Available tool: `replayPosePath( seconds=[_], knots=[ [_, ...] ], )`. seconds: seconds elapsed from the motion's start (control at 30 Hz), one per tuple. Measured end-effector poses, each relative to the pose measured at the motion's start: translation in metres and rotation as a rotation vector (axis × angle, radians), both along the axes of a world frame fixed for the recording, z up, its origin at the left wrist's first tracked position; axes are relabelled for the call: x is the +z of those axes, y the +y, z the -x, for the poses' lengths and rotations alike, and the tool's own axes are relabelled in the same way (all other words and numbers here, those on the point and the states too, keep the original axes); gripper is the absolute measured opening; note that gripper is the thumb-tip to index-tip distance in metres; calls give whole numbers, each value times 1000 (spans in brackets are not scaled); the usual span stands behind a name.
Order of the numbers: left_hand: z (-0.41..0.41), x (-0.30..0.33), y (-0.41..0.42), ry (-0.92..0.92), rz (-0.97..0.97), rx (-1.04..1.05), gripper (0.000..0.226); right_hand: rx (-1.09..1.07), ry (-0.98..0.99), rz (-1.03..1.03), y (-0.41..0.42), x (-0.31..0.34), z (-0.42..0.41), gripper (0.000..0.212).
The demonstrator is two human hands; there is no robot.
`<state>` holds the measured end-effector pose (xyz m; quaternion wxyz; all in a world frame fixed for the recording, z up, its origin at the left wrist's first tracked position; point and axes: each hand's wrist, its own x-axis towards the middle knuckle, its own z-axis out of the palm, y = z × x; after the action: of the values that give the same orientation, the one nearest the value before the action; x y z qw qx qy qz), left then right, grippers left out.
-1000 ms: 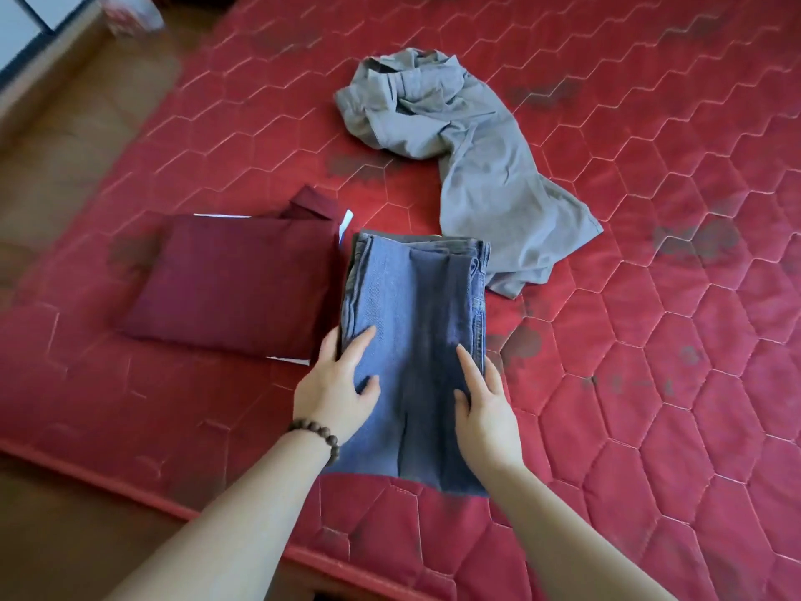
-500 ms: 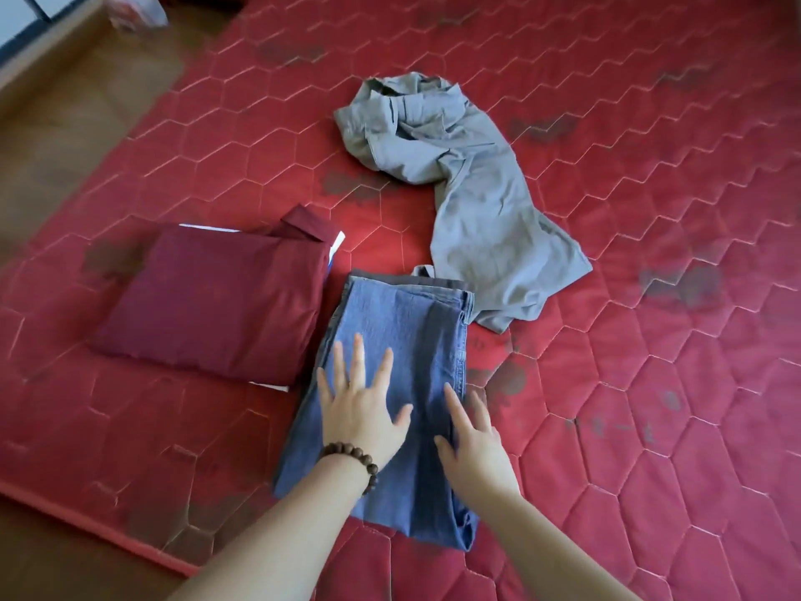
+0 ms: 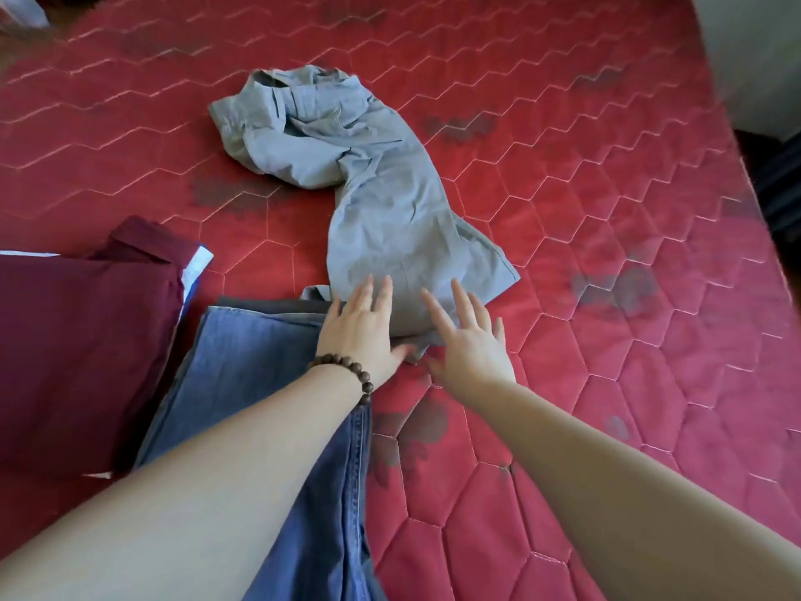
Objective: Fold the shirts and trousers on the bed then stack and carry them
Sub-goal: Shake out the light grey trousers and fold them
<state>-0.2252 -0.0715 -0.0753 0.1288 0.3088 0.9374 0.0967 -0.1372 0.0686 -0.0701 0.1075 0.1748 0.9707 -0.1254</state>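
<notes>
On red quilted mattress [image 3: 607,253] — grey trousers [image 3: 381,201]

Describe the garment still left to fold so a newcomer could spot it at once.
On the red quilted mattress, look past the folded blue jeans and maroon shirt. The grey trousers lie there under both hands' fingertips, the only crumpled, unfolded piece.

Red quilted mattress [image 3: 607,262] fills view: hexagon stitching, dark blotches scattered over surface. Pale wall or panel [image 3: 754,54] beyond mattress far right corner; dark shadowed gap below it along right edge. Daylight even, soft.
</notes>
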Motion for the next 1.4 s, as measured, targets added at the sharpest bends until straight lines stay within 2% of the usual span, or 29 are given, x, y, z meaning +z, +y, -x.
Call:
replayPosePath(
  seconds=[0.07,0.13,0.27,0.33,0.4,0.5,0.63,0.77,0.93,1.1,1.17,1.23,1.33,1.4],
  knots=[
    [4,-12,2,48,21,-3,95,70,-25,-28,5,-9,15,90],
    [8,-22,4,87,47,-40,88,103,-60,15,9,-16,26,86],
    [14,-29,16,146,69,-90,58,144,54,-8,18,-17,33,45],
    [13,-28,22,169,98,-127,47,144,100,3,23,-14,30,32],
    [9,-24,29,191,150,-186,40,148,101,9,27,-8,23,28],
    [-11,-13,47,153,125,-218,34,144,88,-15,42,2,0,28],
    [-68,-1,83,51,114,-225,29,105,14,-33,75,15,-54,27],
    [-144,9,101,-85,144,-232,36,43,-93,-9,91,24,-130,25],
    [-242,27,84,-275,207,-300,35,-34,-201,32,67,31,-239,26],
    [-302,51,43,-299,276,-477,25,-34,-287,129,25,43,-311,13],
    [-306,48,35,-365,216,-442,31,1,-319,133,23,48,-315,21],
    [-289,50,35,-401,106,-371,40,58,-410,179,30,51,-306,44],
    [-235,54,46,-262,-185,-211,45,55,-304,162,48,51,-270,54],
    [-190,52,55,-146,-202,-170,57,29,-185,106,59,48,-232,58]
  ],
)
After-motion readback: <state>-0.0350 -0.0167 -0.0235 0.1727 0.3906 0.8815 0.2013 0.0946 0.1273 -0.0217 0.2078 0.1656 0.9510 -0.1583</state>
